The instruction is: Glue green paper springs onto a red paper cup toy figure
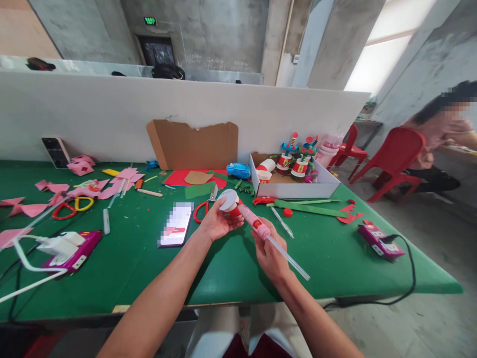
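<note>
- Head view, and the green counter is the biggest thing here, stretching nearly the full width.
- Off to the right, two red chairs, with one other person beside the nearer one.
- Next down, one brown cardboard panel propped against the white partition.
- Now the container: one shallow box at the counter's far right, and it's well filled! In it, two white cups, one tipped on its side, plus at least two decorated cup figures with green coils; some pieces at the back overlap too much to count.
- Two purple power strips, one at each side; white plugs sit in the left one.
- Two phones, one flat, one leaning on the partition.
- Here's the action, two hands busy at centre: the right hand is gripping one pink tool, a translucent rod poking from its rear end.
- The left hand has its fingers wrapped round one paper cup, white and red, round end up, above the counter; the tool's front is right by its side, contact impossible to tell.
- Smallest, one red cap right of the hands.
</note>
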Tool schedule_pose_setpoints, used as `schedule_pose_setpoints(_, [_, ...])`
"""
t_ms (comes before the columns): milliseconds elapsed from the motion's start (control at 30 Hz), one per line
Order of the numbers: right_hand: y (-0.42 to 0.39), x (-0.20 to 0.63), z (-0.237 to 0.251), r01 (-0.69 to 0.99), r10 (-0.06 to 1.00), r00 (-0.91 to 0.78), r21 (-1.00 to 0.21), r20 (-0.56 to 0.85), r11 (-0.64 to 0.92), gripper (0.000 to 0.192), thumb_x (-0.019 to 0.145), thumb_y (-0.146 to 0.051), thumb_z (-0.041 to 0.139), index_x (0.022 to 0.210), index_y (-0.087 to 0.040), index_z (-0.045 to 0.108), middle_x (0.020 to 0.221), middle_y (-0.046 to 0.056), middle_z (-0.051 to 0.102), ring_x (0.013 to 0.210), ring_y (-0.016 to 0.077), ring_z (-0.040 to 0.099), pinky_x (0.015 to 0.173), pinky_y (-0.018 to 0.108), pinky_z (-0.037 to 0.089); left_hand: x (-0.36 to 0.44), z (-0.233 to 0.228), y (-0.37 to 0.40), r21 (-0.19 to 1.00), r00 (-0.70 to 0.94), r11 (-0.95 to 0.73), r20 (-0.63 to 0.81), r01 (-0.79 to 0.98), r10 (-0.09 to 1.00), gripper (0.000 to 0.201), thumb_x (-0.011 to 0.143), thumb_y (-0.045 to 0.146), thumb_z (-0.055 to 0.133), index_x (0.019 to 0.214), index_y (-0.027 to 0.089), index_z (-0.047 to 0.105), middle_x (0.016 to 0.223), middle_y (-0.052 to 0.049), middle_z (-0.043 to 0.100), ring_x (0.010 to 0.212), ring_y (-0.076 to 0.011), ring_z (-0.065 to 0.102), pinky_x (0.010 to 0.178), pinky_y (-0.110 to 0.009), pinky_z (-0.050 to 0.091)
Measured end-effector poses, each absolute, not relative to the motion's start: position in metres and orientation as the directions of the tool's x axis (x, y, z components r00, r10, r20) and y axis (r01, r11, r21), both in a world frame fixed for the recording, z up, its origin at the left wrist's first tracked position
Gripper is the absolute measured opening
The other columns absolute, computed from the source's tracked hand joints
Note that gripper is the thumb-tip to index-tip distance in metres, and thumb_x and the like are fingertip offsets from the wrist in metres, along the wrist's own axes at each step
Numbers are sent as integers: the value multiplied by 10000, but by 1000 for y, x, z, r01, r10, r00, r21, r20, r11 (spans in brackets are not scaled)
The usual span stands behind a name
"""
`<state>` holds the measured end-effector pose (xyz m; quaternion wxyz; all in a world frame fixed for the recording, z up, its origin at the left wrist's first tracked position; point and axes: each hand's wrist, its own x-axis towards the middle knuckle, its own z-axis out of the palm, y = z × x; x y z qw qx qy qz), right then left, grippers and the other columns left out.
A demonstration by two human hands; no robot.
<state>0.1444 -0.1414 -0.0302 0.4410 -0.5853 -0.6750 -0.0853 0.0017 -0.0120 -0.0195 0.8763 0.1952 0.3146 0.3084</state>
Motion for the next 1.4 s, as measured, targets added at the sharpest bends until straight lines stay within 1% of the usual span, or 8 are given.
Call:
schedule_pose_setpoints(100, [-141,144,-31,860,706,71,-402,705,315,290,961,-256,421,1213,-160,529,983,105,694,807,194,687,694,269,550,1,-22,-10,524,621,738,-425,-426,659,408,877,483,498,961,98,608,797,-131,689,734,-255,687,681,-378,558])
schedule_pose_setpoints(233, [-141,143,-31,858,697,63,-396,715,328,274,961,-247,426,1199,-154,525,970,104,694,786,194,683,678,269,546,1,-24,-10,521,625,736,-417,-431,661,389,873,484,505,918,112,608,754,-111,679,702,-246,680,675,-378,556])
schedule_pose_setpoints(433, [-141,143,-28,852,710,87,-422,698,310,284,963,-266,418,1206,-167,526,960,97,691,768,194,678,671,276,544,2,-23,-11,543,610,726,-422,-422,670,408,864,483,521,944,95,618,774,-128,680,712,-256,678,710,-399,550])
schedule_pose_setpoints(700, [-139,145,-30,850,709,105,-433,697,300,288,965,-266,414,1210,-161,524,1003,109,688,802,198,680,695,284,542,0,-25,-11,565,636,718,-389,-407,667,403,834,485,564,972,110,615,726,-101,672,686,-248,671,747,-409,541])
schedule_pose_setpoints(1033, [-137,147,-29,858,695,101,-417,712,302,281,974,-270,415,1202,-148,522,1015,121,690,801,201,677,685,297,538,2,-19,-15,588,618,712,-410,-384,671,414,853,485,515,971,101,614,679,-113,680,629,-251,676,687,-383,545])
schedule_pose_setpoints(1200, [-138,147,-31,850,703,131,-444,699,284,284,971,-269,413,1206,-158,527,1034,120,687,857,208,681,720,301,542,3,-17,-16,589,583,695,-416,-412,698,440,878,465,472,1022,73,612,707,-144,689,629,-246,674,685,-379,547])
schedule_pose_setpoints(1300, [-140,147,-35,848,712,140,-455,688,272,287,976,-288,402,1198,-157,529,1052,125,684,876,211,685,735,302,548,3,-16,-15,576,540,693,-449,-434,712,441,903,441,420,1027,62,608,660,-130,670,610,-236,666,665,-361,547])
schedule_pose_setpoints(1400, [-140,147,-38,844,712,134,-456,689,282,306,981,-307,389,1195,-138,528,1072,143,680,910,222,689,759,308,555,3,-16,-13,557,498,676,-460,-483,735,397,894,398,446,1061,71,597,668,-112,668,612,-224,662,667,-353,546])
